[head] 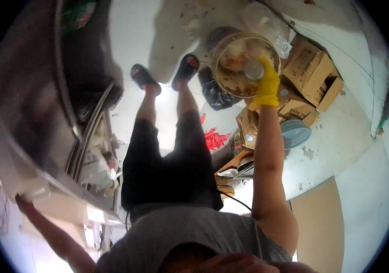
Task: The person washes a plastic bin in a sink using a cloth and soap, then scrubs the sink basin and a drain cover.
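My right hand (267,82), in a yellow rubber glove, reaches over a round, wide-rimmed vessel (232,85) with brown smears and orange and pale matter inside. Its fingers are around a round grey object (253,69) near the vessel's middle; whether this is a cup or a knob cannot be made out. At the far left, my left hand (23,201) is blurred beside the edge of a counter (61,186). A pale, blurred thing (39,192) lies against its fingers, and its grip is unclear.
Cardboard boxes (309,70) stand right of the vessel, with a clear plastic bag (266,25) above them. A black plastic bag (216,92) lies by the vessel. Red plastic scraps (215,139) are on the tiled floor. A blue-grey plastic basket (297,133) sits beside my right forearm.
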Motion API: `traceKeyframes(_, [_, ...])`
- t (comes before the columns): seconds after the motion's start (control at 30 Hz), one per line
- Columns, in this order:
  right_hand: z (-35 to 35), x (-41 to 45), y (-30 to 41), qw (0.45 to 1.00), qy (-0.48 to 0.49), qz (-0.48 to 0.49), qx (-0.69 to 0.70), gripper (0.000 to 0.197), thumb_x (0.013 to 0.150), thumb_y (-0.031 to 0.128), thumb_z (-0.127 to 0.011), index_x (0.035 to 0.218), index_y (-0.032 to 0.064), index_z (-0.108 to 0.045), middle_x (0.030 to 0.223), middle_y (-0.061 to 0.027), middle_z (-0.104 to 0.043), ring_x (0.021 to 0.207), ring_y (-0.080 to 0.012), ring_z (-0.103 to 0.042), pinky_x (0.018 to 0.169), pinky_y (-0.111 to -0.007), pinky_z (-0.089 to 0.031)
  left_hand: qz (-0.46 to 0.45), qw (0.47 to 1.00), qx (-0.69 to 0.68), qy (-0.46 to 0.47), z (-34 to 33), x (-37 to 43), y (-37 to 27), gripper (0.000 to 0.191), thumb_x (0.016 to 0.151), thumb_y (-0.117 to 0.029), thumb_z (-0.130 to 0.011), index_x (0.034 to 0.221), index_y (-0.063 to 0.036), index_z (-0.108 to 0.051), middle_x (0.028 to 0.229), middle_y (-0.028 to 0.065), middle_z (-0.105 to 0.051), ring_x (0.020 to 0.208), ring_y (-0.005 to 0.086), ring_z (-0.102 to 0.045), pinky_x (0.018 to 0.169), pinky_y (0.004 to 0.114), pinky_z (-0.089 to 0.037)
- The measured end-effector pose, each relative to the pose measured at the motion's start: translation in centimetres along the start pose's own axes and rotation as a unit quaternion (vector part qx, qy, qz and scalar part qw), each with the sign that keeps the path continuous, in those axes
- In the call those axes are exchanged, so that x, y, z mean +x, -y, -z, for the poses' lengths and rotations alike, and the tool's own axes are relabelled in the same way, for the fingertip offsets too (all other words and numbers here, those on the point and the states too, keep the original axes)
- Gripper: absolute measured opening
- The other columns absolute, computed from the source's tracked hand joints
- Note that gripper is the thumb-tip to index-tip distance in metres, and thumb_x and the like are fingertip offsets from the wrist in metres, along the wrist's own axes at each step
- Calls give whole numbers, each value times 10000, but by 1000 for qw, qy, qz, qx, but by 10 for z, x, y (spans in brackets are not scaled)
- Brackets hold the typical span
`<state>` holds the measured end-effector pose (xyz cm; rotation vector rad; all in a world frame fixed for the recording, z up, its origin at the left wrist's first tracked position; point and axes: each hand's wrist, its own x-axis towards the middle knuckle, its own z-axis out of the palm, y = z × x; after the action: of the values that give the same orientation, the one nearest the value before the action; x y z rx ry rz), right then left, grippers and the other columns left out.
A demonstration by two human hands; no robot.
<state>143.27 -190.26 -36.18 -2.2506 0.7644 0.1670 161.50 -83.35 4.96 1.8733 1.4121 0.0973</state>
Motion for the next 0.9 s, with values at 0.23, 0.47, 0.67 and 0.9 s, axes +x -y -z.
traceKeyframes(0.23, [96,-10,66,797,-80,-363,476,275,925,154,-529,1132,-9,-608,1087,-86,-636,911,-169,-629,770,-278,-519,-151,984,-33,-84,-114,-65,-2,75,802,-133,-611,840,-74,-585,735,15,-507,628,144,-479,586,311,-432])
traceKeyframes(0.47, [143,39,192,982,-64,172,-44,343,815,54,-605,1158,53,-599,1050,-111,-655,945,-223,-631,801,-306,-507,-186,954,-209,-111,-122,-206,-24,164,753,-137,-661,844,-46,-558,663,-5,-476,572,120,-446,520,297,-380])
traceKeyframes(0.67, [152,63,437,875,-46,419,-236,394,798,-4,-551,1185,66,-573,1109,-163,-626,1007,-322,-604,861,-352,-483,-217,953,-138,-159,-180,-248,-35,166,776,-127,-629,846,14,-576,769,71,-616,654,174,-549,630,324,-456])
traceKeyframes(0.9, [4,92,650,707,174,626,-281,529,808,-19,-529,1307,150,-474,1301,-118,-523,1148,-317,-533,950,-363,-446,-221,948,-46,-222,-175,-300,-77,186,794,-192,-612,830,-11,-586,700,131,-617,615,218,-581,617,342,-470])
